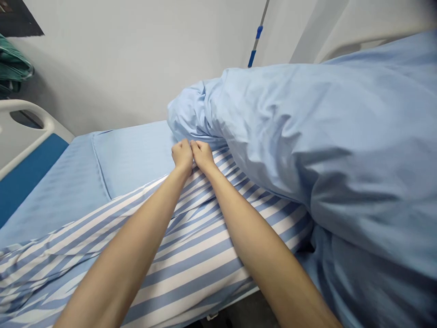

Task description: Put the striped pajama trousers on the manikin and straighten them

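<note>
The striped cloth [205,248] lies along the bed, over the pale blue sheet [136,150], running from the lower left towards the blue quilt [273,118] at right. Its stripes are off-white and muted blue, mostly slanting upward to the right. At the left the cloth is limp and rumpled, its stripes bent into uneven waves; between the forearms it breaks into small creases. The right part is smoother and fuller, bulging to a rounded end tucked against the quilt, whose edge overlaps the stripes.

The person's left hand [183,155] and right hand [202,152] are side by side, knuckles up, just touching or nearly so, at the cloth's far edge beside the quilt. The fingers of both are folded in, closed as fists; whether any cloth is clamped inside them cannot be told, as the hands hide it. Both bare forearms pass over the stripes.

The quilt is heaped and deeply wrinkled. A white end board [51,125] with a dark blue panel stands at the left.
</note>
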### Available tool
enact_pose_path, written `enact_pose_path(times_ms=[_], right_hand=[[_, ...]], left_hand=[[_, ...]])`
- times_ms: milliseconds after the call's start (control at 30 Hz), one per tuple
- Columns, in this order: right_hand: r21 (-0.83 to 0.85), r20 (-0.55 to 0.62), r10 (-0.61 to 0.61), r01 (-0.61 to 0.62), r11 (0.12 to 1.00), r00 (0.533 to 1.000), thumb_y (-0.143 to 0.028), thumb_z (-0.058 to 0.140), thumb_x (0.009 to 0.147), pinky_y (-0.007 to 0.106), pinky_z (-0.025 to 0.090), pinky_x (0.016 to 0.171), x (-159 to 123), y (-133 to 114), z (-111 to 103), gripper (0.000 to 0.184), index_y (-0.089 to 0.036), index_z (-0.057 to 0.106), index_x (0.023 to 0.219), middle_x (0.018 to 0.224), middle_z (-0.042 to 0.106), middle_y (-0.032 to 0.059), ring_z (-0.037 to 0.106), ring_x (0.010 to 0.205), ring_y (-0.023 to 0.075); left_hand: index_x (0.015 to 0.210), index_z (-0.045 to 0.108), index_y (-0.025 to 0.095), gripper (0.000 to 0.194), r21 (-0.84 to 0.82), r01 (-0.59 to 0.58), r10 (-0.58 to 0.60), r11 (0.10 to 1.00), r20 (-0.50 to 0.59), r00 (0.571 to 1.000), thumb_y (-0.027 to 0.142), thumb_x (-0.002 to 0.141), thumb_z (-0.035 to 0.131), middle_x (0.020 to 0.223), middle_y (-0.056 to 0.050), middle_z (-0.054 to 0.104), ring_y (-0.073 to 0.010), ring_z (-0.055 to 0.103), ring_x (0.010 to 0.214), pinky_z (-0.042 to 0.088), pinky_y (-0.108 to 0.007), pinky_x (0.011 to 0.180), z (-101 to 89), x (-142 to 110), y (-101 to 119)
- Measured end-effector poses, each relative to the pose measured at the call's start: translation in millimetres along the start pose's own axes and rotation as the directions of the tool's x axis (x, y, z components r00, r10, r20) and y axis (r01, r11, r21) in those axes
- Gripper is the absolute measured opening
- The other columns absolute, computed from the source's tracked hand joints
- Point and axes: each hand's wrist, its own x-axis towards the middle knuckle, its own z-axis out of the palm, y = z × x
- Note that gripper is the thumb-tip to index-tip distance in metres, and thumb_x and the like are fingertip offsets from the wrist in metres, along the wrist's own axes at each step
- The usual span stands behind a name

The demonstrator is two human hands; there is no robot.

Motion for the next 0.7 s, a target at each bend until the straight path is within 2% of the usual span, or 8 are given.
enact_pose_path(times_ms=[67,167,233,300,400,467,600,700], right_hand=[[0.028,-0.047,0.05,-0.048,0.998,0.998,-0.035,0.038,0.084,0.023,0.028,0.055,2,0,0,0.036,-0.019,0.039,0.052,0.051,0.041,-0.0036,0.038,0.054,0.0106],[0.026,-0.127,0.096,-0.094,0.995,0.987,-0.032,0.04,0.083,0.023,0.03,0.056,4,0,-1,0.032,-0.019,0.038,0.054,0.052,0.041,-0.0036,0.039,0.056,0.0108],[-0.026,-0.156,0.047,-0.052,0.998,0.987,-0.031,0.041,0.083,0.023,0.032,0.058,6,-2,-3,0.031,-0.019,0.038,0.055,0.053,0.041,-0.0038,0.041,0.057,0.0106],[-0.093,-0.179,-0.052,0.036,0.995,0.982,-0.034,0.039,0.085,0.024,0.034,0.061,9,-5,-7,0.032,-0.019,0.039,0.057,0.055,0.041,-0.0037,0.043,0.059,0.0108],[-0.184,-0.232,-0.214,0.173,0.967,0.949,-0.041,0.03,0.089,0.025,0.036,0.063,11,-12,-18,0.037,-0.019,0.041,0.061,0.059,0.042,-0.0029,0.048,0.064,0.0115],[-0.244,-0.269,-0.279,0.216,0.946,0.922,-0.044,0.027,0.089,0.027,0.037,0.064,10,-18,-26,0.039,-0.019,0.041,0.062,0.06,0.043,-0.0026,0.049,0.064,0.0118],[-0.324,-0.337,-0.287,0.176,0.93,0.897,-0.041,0.032,0.089,0.029,0.037,0.063,7,-27,-36,0.038,-0.019,0.04,0.06,0.054,0.038,-0.0041,0.046,0.058,0.0115],[-0.296,-0.351,-0.289,0.187,0.937,0.89,-0.039,0.032,0.089,0.029,0.036,0.061,7,-22,-34,0.037,-0.019,0.041,0.059,0.054,0.038,-0.0045,0.044,0.056,0.0106]], left_hand=[[0.052,0.049,0.018,0.031,0.13,-0.09,0.086,0.987,0.039,0.996,0.034,0.077,0.039,0.055,-0.001,0.053,-0.0133,0.048,0.062,0.035,-0.024,0.056,2.8,-7,-15],[0.058,0.054,0.018,0.031,0.228,-0.176,0.161,0.958,0.082,0.984,0.032,0.079,0.036,0.067,-0.005,0.061,-0.0161,0.053,0.07,0.037,-0.025,0.063,3.3,-15,-27],[0.062,0.056,0.017,0.031,0.259,-0.175,0.156,0.95,0.093,0.983,0.031,0.08,0.035,0.075,-0.007,0.064,-0.017,0.055,0.074,0.038,-0.026,0.068,2.4,-17,-26],[0.065,0.058,0.017,0.032,0.291,-0.159,0.132,0.943,0.11,0.985,0.031,0.081,0.034,0.079,-0.008,0.065,-0.0179,0.056,0.076,0.039,-0.027,0.07,1.4,-18,-22],[0.067,0.059,0.018,0.031,0.334,-0.133,0.095,0.933,0.128,0.987,0.031,0.082,0.035,0.08,-0.009,0.066,-0.0195,0.058,0.079,0.04,-0.029,0.073,0.6,-19,-18],[0.068,0.059,0.018,0.032,0.341,-0.12,0.081,0.932,0.124,0.989,0.032,0.083,0.035,0.08,-0.009,0.066,-0.0201,0.058,0.08,0.04,-0.03,0.073,0.4,-21,-17],[0.068,0.059,0.019,0.031,0.341,-0.112,0.073,0.933,0.125,0.989,0.034,0.083,0.036,0.081,-0.009,0.066,-0.0209,0.058,0.081,0.04,-0.031,0.074,0.0,-23,-17],[0.067,0.058,0.019,0.031,0.342,-0.119,0.077,0.932,0.135,0.988,0.034,0.083,0.036,0.08,-0.009,0.065,-0.0212,0.057,0.081,0.04,-0.032,0.074,-1.0,-23,-17]])
